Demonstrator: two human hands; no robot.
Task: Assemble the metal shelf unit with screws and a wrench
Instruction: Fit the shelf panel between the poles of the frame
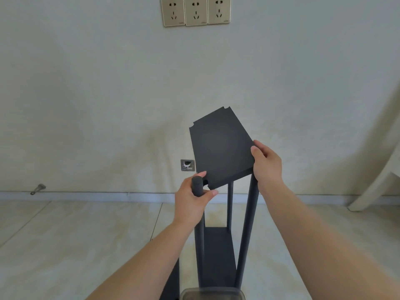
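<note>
A dark grey metal shelf frame stands on the floor with a lower shelf and upright round posts. My left hand grips the top of the near-left post. My right hand holds the right edge of a loose dark shelf panel, thumb on its top face. The panel is tilted, its far end raised toward the wall, its near edge at the post tops. The near-right post and a back post rise under it. No screws or wrench are visible.
A pale wall with three sockets is straight ahead, with a small metal plate low on it. A door stopper sticks out at the baseboard left. A white furniture leg stands right. A translucent container sits at the bottom edge.
</note>
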